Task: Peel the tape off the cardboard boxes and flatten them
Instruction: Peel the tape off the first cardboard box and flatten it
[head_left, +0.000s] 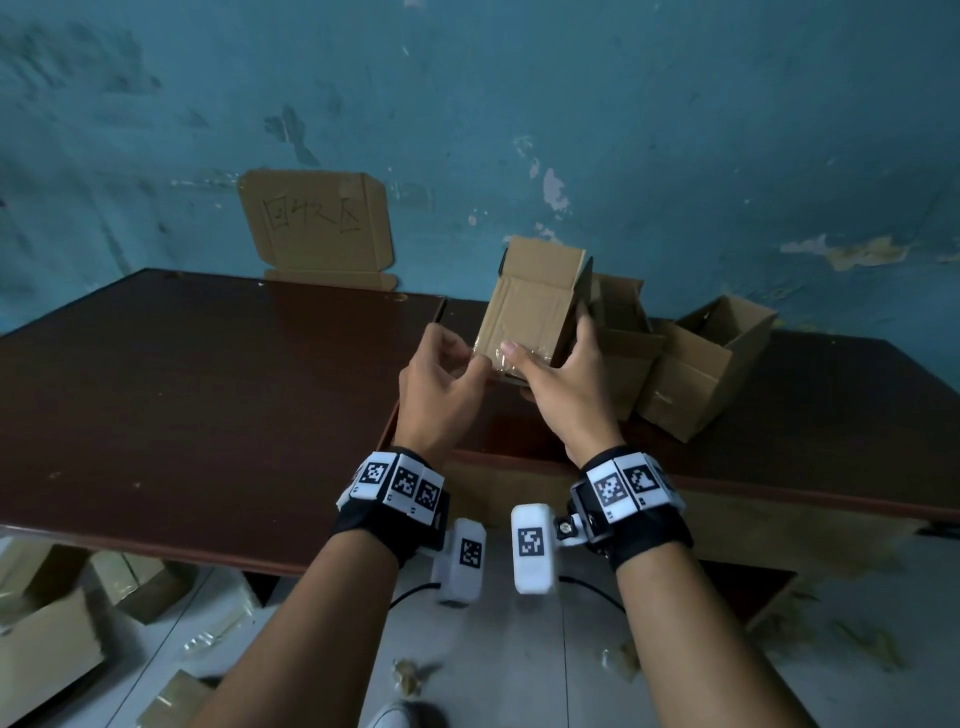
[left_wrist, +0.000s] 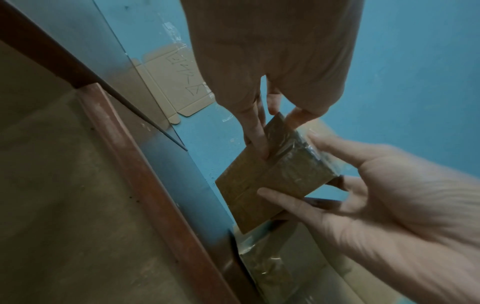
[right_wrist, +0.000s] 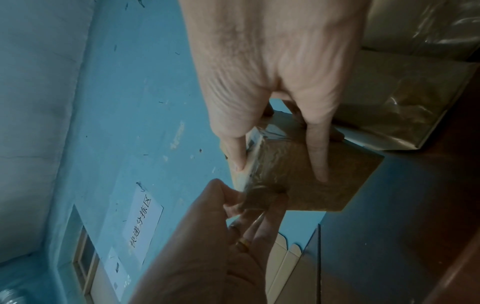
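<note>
I hold a small brown cardboard box (head_left: 524, 317) up over the table, its top flaps open. Clear tape (head_left: 496, 358) wraps its lower end. My right hand (head_left: 545, 332) grips the box from the right, thumb on the taped edge and fingers round the far side. My left hand (head_left: 475, 364) pinches the tape at the box's lower left corner. In the right wrist view the left hand (right_wrist: 233, 199) pinches the crinkled tape (right_wrist: 253, 194) below the right hand (right_wrist: 280, 170). The left wrist view shows the box (left_wrist: 249, 189) with shiny tape (left_wrist: 298, 162) across its bottom.
Two more open cardboard boxes (head_left: 696, 369) (head_left: 621, 332) stand on the dark brown table (head_left: 208, 389) at the right. A flattened cardboard sign (head_left: 317, 223) leans on the blue wall. Boxes (head_left: 47, 649) and tape scraps (head_left: 410, 678) lie on the floor.
</note>
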